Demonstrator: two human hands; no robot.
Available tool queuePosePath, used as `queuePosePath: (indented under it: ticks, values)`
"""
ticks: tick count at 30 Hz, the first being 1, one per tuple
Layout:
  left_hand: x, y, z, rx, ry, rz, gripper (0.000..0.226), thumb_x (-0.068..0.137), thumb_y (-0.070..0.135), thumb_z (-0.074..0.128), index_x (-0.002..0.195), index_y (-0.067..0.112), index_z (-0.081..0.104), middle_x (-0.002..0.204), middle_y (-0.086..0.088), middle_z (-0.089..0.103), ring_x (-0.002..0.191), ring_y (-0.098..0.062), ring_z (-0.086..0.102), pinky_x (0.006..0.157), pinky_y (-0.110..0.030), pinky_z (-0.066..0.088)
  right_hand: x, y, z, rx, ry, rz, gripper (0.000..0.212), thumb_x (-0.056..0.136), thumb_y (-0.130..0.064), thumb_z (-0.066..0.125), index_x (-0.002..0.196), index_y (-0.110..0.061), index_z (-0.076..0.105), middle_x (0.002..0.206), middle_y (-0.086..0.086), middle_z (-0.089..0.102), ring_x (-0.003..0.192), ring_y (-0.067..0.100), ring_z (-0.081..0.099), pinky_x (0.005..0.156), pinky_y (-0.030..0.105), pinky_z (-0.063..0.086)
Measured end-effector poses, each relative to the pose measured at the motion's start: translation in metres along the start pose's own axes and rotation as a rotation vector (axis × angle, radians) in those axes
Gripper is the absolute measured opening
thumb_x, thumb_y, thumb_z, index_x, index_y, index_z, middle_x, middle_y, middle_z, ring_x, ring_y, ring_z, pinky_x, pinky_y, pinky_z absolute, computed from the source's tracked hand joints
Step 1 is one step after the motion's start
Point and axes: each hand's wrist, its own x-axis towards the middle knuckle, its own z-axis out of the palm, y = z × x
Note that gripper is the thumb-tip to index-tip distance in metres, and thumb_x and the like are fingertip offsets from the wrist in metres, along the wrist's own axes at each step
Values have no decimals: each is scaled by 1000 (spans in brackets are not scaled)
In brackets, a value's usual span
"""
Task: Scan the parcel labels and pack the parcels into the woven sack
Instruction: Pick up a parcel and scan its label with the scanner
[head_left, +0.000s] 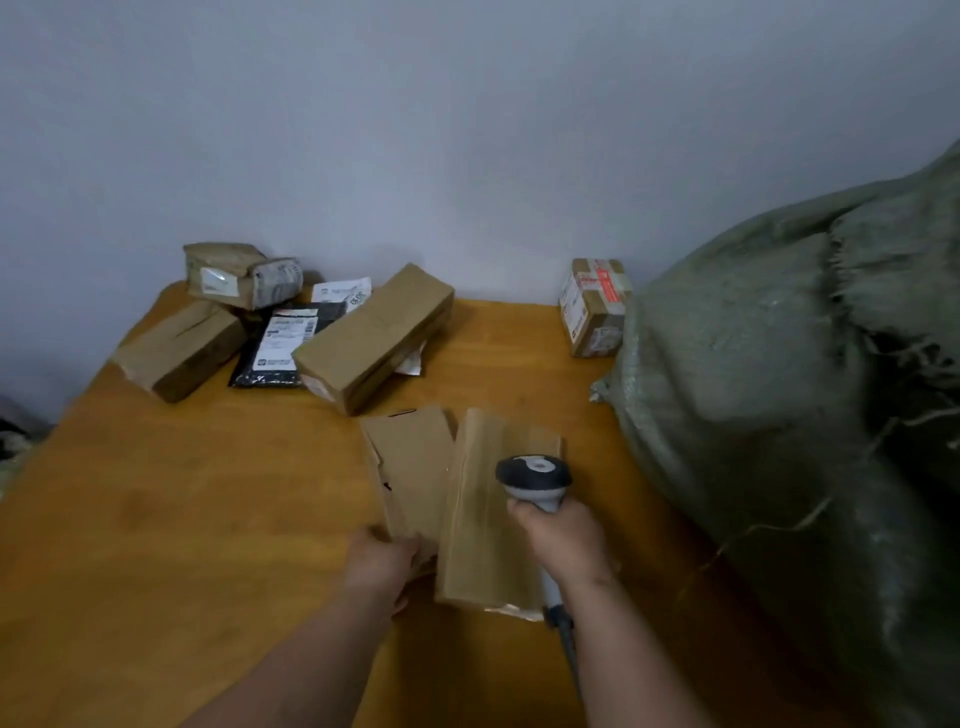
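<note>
A long brown cardboard parcel (485, 509) lies in front of me on the wooden table (182, 493), with a flatter brown parcel (410, 467) right beside it on the left. My left hand (382, 564) grips the near end of the flatter parcel. My right hand (563, 543) holds a grey barcode scanner (535, 475) by its handle, the dark head hovering over the long parcel. The green woven sack (779, 389) bulges at the right, its frayed mouth facing left. No label shows on the two near parcels.
At the back of the table lie a large brown box (374, 338), a black mailer with a white label (288, 345), a brown box (179, 351), a wrapped parcel (239, 275) and a small taped box (595, 306). The scanner cable (569, 644) trails toward me.
</note>
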Motion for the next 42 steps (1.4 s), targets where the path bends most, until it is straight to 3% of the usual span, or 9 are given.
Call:
queuePosePath:
  ticks: [4, 11, 17, 22, 31, 34, 37, 39, 42]
  values:
    - [-27, -37, -14, 476, 336, 270, 77, 89, 47, 65, 154, 29, 27, 147, -11, 36, 135, -34, 36, 109, -49, 38, -14, 23, 7, 85, 15, 32, 46, 82, -56, 67, 113, -22, 67, 118, 6, 61, 113, 33, 58, 103, 49, 44]
    - [-64, -52, 12, 430, 196, 386, 59, 98, 41, 55, 150, 19, 39, 154, -8, 28, 139, -29, 35, 112, -38, 36, -44, 56, 15, 480, -212, 115, 51, 86, -39, 75, 128, -16, 59, 123, 11, 65, 115, 33, 59, 105, 51, 47]
    - [-97, -47, -1, -132, 10, 460, 28, 89, 30, 73, 112, 29, 58, 111, 4, 66, 97, -16, 64, 72, -32, 57, -58, 53, -4, 621, -134, 103, 42, 86, -40, 76, 120, -22, 60, 124, 6, 63, 119, 33, 57, 105, 49, 45]
    - [-120, -29, -17, 187, 327, 786, 39, 88, 23, 73, 123, 33, 59, 111, 10, 64, 102, -13, 61, 82, -39, 59, -73, 25, -6, 794, -130, -21, 45, 88, -35, 76, 127, -18, 62, 121, 1, 67, 107, 20, 66, 91, 41, 48]
    - [-159, -33, -20, 643, 257, 1347, 60, 74, 21, 74, 132, 24, 60, 114, 6, 69, 105, -19, 62, 90, -34, 46, -112, -9, -1, 843, -97, -176, 30, 75, -10, 85, 101, -13, 70, 97, 11, 77, 86, 30, 75, 81, 51, 61]
    - [-169, -31, -26, 568, 127, 1282, 59, 79, 55, 55, 135, 37, 52, 119, 20, 62, 112, -3, 52, 99, -26, 36, -117, -6, -6, 909, -49, -160, 40, 73, 6, 78, 108, -9, 66, 91, 13, 78, 72, 29, 76, 57, 41, 62]
    - [-164, -29, -40, 267, 194, 1088, 48, 86, 58, 52, 129, 36, 57, 122, 14, 62, 115, -10, 50, 102, -37, 38, -123, -5, -11, 933, -43, -175, 39, 75, 6, 76, 108, -11, 66, 89, 13, 78, 72, 30, 76, 63, 45, 63]
    - [-151, -24, -59, 145, 342, 795, 54, 90, 51, 60, 140, 31, 51, 138, 4, 54, 127, -18, 44, 110, -47, 34, -126, -5, -16, 955, -40, -204, 30, 77, 5, 75, 100, -12, 65, 84, 11, 78, 67, 27, 76, 59, 41, 62]
    - [-141, -22, -84, -195, -7, 270, 66, 89, 51, 66, 144, 21, 47, 137, -1, 59, 124, -26, 54, 105, -46, 39, -130, -5, -22, 977, -71, -243, 27, 77, 3, 75, 95, -14, 66, 82, 10, 78, 69, 28, 76, 65, 47, 62]
